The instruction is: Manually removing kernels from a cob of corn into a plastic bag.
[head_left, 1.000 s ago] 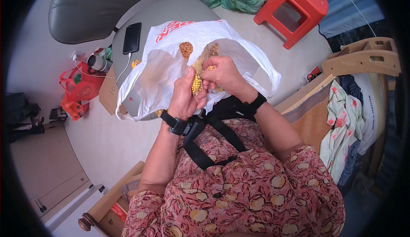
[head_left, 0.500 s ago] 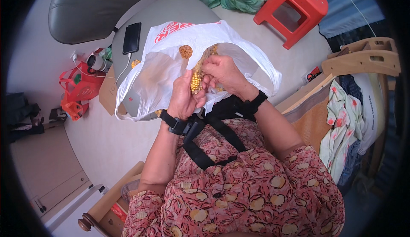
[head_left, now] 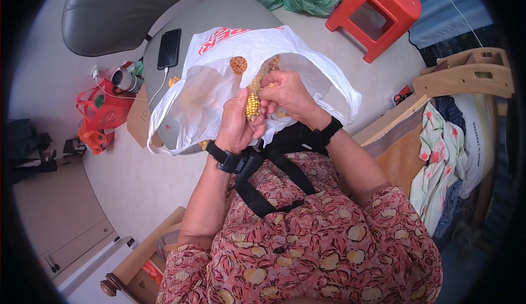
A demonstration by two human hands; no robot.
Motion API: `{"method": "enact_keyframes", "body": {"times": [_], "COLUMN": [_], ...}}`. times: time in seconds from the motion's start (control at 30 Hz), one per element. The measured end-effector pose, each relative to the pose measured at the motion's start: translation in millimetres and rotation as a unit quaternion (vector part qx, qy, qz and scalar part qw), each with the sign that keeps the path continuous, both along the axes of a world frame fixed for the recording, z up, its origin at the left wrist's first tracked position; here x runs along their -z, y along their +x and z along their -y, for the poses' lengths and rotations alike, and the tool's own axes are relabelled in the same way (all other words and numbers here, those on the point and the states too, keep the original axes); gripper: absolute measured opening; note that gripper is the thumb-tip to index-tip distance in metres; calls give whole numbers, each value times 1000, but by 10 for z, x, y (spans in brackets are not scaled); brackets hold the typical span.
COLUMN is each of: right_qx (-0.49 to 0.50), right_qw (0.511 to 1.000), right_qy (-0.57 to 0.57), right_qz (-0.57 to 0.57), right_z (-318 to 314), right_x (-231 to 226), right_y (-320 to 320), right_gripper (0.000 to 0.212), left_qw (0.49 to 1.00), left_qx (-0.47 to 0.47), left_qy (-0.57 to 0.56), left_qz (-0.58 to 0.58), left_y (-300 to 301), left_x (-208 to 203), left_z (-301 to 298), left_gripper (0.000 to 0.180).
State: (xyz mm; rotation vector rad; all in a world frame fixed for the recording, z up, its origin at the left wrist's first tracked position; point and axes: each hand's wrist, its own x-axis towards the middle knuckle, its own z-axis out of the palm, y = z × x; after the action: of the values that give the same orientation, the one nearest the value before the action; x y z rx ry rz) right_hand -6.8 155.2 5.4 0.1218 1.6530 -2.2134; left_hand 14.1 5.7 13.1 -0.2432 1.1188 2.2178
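Observation:
A dried ear of corn is held upright over a white plastic bag that lies spread on a grey chair seat. Its lower part carries yellow kernels, while the upper part looks stripped and pale. My left hand is closed around the lower end of the ear. The fingers of my right hand are bent in against the ear's upper right side, with yellow kernels showing at the fingertips. Loose corn kernels show through a gap in the bag. Both palms are hidden.
A black phone with a white cable lies on the chair seat, left of the bag. A red plastic stool stands at the far right, near green bags. Red bags sit at left. Clothes hang over wooden furniture at right.
My right fingers have shifted slightly on the ear, and yellow kernels now show at their tips. The left hand keeps its grip, with the ear turned or moved very little.

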Motion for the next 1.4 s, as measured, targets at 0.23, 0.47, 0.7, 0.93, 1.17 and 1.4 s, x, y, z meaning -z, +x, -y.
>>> {"method": "enact_keyframes", "body": {"times": [0.23,0.47,0.7,0.93,1.17,1.4], "right_qx": [20,24,38,-34,-31,-36], "right_qw": [999,957,967,996,998,996], "right_qy": [0,161,207,72,41,50], "right_qz": [-26,-242,-146,-30,-48,-57], "right_z": [43,83,84,35,18,44], "right_x": [28,136,9,-12,69,21], "right_y": [-35,-83,-7,27,35,18], "right_gripper": [7,27,21,13,12,15], "left_qw": [998,994,997,998,998,999], "left_qx": [-27,-99,-63,-51,-39,-34], "left_qy": [50,37,53,25,36,33], "left_qz": [-24,-7,-9,-6,-22,-9], "left_y": [-38,-44,-50,-23,-9,-21], "left_x": [103,87,190,72,58,37], "left_z": [38,68,93,40,44,74], "left_gripper": [43,39,42,45,45,43]}}
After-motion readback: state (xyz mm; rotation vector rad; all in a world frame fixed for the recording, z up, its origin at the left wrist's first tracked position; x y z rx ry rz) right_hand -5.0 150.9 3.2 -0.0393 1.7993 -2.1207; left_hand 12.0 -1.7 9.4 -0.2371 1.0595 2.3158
